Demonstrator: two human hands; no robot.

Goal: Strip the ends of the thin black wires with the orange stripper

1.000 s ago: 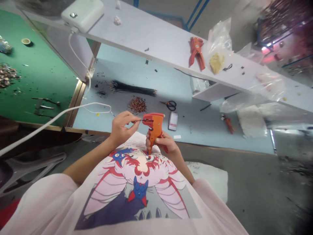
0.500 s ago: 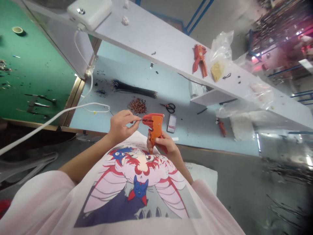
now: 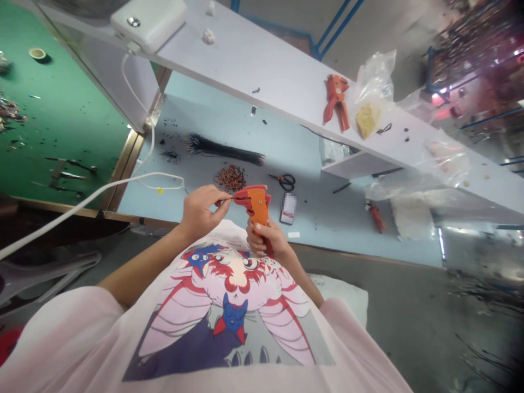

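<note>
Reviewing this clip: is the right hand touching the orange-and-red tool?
Touching. The head view shows it plainly: the right hand is wrapped around the lower part of the orange-and-red tool, with no gap between them.

The left forearm [image 3: 143, 263] slants up from the lower left; the left hand [image 3: 202, 213], left of centre, pinches thumb and forefinger together, pointing right. The right forearm [image 3: 303, 275] rises leftward; the right hand [image 3: 268, 237], just below centre, curls into a grip.
</note>
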